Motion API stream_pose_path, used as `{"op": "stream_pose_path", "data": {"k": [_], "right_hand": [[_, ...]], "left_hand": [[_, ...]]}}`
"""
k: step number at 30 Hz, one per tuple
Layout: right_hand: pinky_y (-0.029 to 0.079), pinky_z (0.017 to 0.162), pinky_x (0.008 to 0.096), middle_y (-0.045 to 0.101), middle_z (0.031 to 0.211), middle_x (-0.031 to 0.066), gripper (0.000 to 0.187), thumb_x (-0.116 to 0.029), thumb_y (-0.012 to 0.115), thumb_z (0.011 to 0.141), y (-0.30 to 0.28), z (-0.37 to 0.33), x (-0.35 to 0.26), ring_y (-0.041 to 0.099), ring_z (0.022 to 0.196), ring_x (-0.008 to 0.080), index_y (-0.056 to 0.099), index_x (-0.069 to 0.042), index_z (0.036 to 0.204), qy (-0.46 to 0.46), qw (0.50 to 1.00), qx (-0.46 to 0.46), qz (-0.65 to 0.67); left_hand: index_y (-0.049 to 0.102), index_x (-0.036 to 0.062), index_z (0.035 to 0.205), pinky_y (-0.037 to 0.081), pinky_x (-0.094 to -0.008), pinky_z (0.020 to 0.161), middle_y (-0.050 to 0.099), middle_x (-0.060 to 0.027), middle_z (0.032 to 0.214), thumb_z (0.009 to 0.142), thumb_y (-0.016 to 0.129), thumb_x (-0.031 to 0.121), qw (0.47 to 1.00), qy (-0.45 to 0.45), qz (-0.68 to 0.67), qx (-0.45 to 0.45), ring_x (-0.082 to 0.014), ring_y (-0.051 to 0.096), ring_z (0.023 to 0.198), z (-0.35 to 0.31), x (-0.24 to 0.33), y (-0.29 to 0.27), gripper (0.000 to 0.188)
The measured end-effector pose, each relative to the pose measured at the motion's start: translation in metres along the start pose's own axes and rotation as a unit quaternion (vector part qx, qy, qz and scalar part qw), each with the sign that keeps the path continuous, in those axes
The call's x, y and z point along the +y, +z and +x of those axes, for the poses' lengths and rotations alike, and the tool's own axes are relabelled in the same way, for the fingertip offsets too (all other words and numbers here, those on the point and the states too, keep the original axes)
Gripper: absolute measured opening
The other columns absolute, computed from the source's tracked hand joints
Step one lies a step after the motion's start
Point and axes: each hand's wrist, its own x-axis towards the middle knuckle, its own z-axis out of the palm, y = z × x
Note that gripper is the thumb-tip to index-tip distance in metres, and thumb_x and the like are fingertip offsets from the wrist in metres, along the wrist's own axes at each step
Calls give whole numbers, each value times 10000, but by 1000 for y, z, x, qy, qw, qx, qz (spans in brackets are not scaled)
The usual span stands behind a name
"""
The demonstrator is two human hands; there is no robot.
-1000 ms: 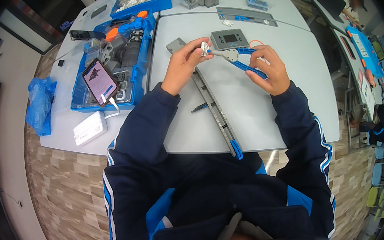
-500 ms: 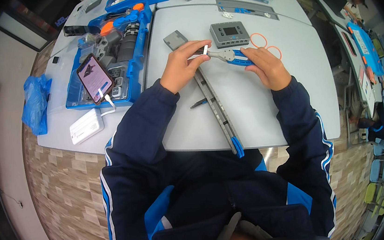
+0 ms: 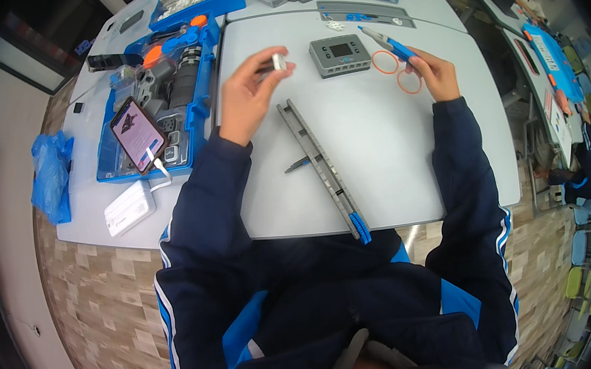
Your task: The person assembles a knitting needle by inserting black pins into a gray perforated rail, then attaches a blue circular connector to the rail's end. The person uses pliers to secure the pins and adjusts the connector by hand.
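Observation:
Raised above the table, my left hand (image 3: 246, 96) pinches a small white piece (image 3: 279, 62) between thumb and fingers; blur hides its exact shape. My right hand (image 3: 433, 73) is closed on a pliers-like tool (image 3: 398, 50) with grey jaws and blue handles, its tip angled up and left. Between my hands lies a long grey beam assembly (image 3: 318, 157) with dark crosspieces. Its near end carries a blue toothed part (image 3: 361, 228) over the table edge. A short dark rod (image 3: 298, 164) sticks out from its left side.
Beyond the beam sit a grey control box (image 3: 340, 56) and orange rings (image 3: 385, 63). At left, a blue parts bin (image 3: 204, 125) has a phone (image 3: 139, 134) leaning on it, cabled to a white power bank (image 3: 129, 209). A grey tray (image 3: 394, 21) is farther back.
My hands have moved apart. The tool has come away from the white piece and swung upward in my right hand. A grey block beyond my left hand no longer shows there.

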Motion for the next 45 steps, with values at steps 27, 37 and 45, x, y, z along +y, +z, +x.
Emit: {"op": "stream_pose_path", "data": {"k": [27,37,45], "right_hand": [[441,888,402,595,1136,-19,145,-161,667,864,6,90,77,541,1107,217,644,-119,1001,-245,847,130,-453],[435,876,415,593,1103,-28,127,-146,662,860,-6,93,58,539,1101,194,640,-130,985,-280,813,99,-501],[447,846,415,605,1062,-29,143,-239,658,873,3,94,51,556,1063,191,657,-147,982,-265,799,124,-526]], "left_hand": [[584,26,1259,522,-314,947,595,-103,1239,938,591,26,995,-74,27,-62,-212,642,1100,-20,-15,31,321],[585,25,1256,524,-312,939,598,-104,1234,943,590,35,995,-69,31,-60,-210,647,1093,-22,-17,30,313],[589,20,1248,526,-304,935,600,-101,1220,944,595,42,995,-74,33,-62,-197,646,1087,-22,-19,30,305]]}}
